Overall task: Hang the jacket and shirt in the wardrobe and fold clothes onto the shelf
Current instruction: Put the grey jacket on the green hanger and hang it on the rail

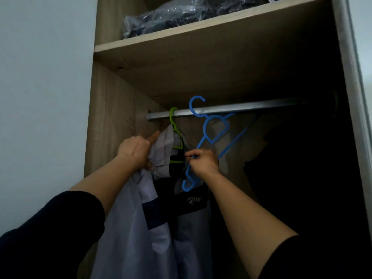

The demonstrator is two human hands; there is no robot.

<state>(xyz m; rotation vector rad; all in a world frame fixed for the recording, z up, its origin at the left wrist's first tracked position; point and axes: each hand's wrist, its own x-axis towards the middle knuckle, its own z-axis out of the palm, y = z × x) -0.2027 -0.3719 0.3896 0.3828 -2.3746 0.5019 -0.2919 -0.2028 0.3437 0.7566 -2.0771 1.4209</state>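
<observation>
A pale grey jacket [128,228] with dark blue and black panels hangs on a green hanger [175,135] hooked over the metal rail [251,108] at the wardrobe's left end. My left hand [135,151] is shut on the jacket's collar and shoulder fabric. My right hand [202,163] pinches the arm of a blue hanger [214,133], which is tilted steeply, its hook raised in front of the rail. The blue hanger carries no garment.
Above the rail runs a wooden shelf [153,40] holding a clear plastic bag of dark clothes [181,16]. The wardrobe's left side panel [104,121] is close to my left hand. Dark garments [291,168] hang at the right in shadow.
</observation>
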